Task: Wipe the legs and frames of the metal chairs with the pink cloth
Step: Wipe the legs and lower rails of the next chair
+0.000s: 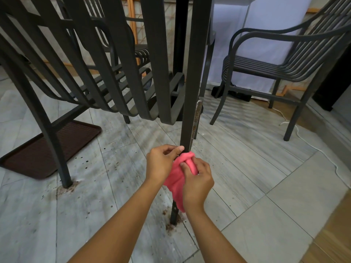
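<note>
A dark metal chair fills the upper left, and its near leg (190, 103) runs down the middle to the floor. The pink cloth (177, 179) is wrapped around the lower part of this leg. My left hand (161, 164) grips the leg and the cloth's upper edge from the left. My right hand (197, 183) pinches the cloth against the leg from the right. The leg shows rusty, flaking paint (197, 114) above my hands. Its foot (173, 219) stands in reddish dirt.
A second metal chair (275, 63) stands at the right. Another leg of the near chair (62, 168) is at the left, beside a dark brown tray (38, 154) on the floor. A white cable (311, 147) trails across the tiles. A black bag (231, 93) lies behind.
</note>
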Tool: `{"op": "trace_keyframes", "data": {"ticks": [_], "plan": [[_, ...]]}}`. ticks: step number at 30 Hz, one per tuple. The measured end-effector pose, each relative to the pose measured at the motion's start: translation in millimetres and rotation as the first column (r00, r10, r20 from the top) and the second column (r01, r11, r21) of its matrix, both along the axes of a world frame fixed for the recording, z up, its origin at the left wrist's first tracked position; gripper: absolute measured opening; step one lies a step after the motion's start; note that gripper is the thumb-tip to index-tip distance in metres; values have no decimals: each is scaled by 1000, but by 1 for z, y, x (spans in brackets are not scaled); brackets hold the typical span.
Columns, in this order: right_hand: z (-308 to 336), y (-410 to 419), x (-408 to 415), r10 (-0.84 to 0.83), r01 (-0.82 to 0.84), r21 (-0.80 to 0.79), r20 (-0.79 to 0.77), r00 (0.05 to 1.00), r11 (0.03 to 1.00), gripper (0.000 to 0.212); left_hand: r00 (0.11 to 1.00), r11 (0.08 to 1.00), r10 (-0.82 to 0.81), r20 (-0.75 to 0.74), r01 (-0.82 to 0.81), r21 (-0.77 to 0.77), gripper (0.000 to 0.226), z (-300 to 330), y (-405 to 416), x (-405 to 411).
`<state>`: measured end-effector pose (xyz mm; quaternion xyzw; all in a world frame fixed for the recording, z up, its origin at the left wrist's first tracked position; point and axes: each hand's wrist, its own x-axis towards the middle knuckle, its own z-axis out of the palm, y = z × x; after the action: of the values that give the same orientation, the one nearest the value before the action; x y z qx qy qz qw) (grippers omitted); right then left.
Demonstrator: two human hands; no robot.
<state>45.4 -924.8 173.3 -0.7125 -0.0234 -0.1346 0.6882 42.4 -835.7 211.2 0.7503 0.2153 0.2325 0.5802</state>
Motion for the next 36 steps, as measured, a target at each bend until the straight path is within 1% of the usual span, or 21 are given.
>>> {"op": "trace_keyframes", "data": {"ticks": [2, 8, 15, 24, 27, 29, 32, 36], "plan": [[0, 5, 2, -29, 30, 23, -27, 999, 999, 16, 1000, 1000, -10, 0, 10, -23, 13, 1, 0, 0], [-9, 11, 4, -90, 88, -46, -41, 995, 995, 8, 1000, 999, -4, 22, 5, -40, 13, -3, 1, 0], [-25, 11, 5, -105, 98, -93, -76, 992, 991, 1, 999, 997, -26, 22, 28, -77, 13, -6, 3, 2], [-46, 7, 0, -79, 43, -169, -211, 974, 985, 3, 1000, 998, -19, 9, 19, -59, 15, -6, 2, 0], [-52, 4, -1, -53, 1, -183, -279, 959, 983, 14, 1000, 999, -17, 10, 18, -50, 15, -5, 1, 0], [-57, 0, -2, -38, -31, -199, -334, 942, 979, 15, 1000, 999, -14, 9, 15, -52, 15, -5, 1, 0], [-61, -8, -5, -38, -65, -238, -406, 913, 969, 7, 1000, 998, -5, -4, 5, -68, 15, -4, 0, 0], [-66, -19, -8, -79, -33, -197, -534, 842, 980, 17, 1000, 997, 3, -24, -4, -71, 19, -5, -1, -1]]}}
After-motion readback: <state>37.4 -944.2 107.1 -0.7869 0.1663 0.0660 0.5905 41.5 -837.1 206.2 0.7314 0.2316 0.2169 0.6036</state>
